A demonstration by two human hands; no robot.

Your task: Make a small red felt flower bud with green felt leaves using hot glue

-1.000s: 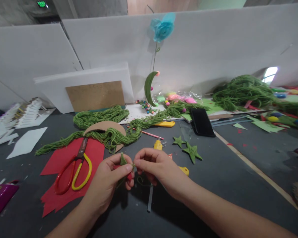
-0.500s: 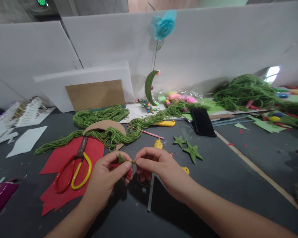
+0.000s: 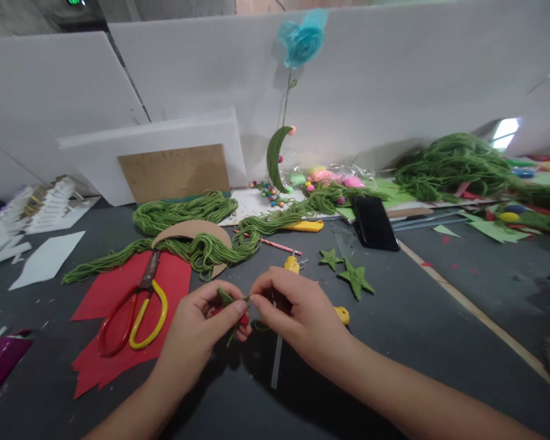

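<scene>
Between the fingers of my left hand is a small red piece partly covered in green yarn. Most of its shape is hidden by the fingers. My right hand pinches the green yarn close to the left thumb tip, so the two hands almost meet. A loose yarn end hangs below the left fingers. Behind the right hand lie a yellow-tipped glue gun, mostly covered, and a translucent glue stick. Two yarn-covered green stars rest to the right.
Scissors with red and yellow handles lie on red paper at left. Green yarn skeins, a cardboard crescent, a yellow cutter and a phone sit farther back. A white board stands behind, with a blue flower.
The right hand has turned slightly and its pinch has risen a little. More of the red piece and a hanging yarn end now show under the left fingers.
</scene>
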